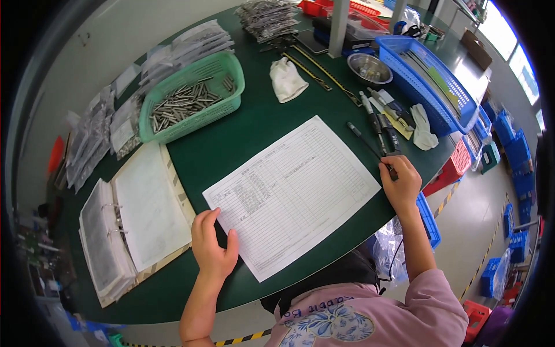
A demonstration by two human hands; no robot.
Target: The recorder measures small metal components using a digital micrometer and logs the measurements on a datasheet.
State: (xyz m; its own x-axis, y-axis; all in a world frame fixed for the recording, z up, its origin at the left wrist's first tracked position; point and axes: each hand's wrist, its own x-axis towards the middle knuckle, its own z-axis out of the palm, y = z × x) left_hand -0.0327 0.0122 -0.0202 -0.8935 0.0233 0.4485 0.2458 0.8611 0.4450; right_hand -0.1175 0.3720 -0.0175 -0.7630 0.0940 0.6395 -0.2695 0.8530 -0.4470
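Observation:
A large printed form sheet with ruled rows lies at a slant on the green table in front of me. My left hand rests at its lower left edge, thumb apart from the fingers, holding nothing. Beyond the sheet's right corner, my right hand has its fingers closed at the near end of a slim dark pen-like stick. The fingertips partly hide that end. Just past this hand lie micrometers on a yellow paper.
An open ring binder lies at left, near a green basket of metal pins and bagged parts. White gloves, a metal bowl and a blue basket stand farther back. The table edge curves before me.

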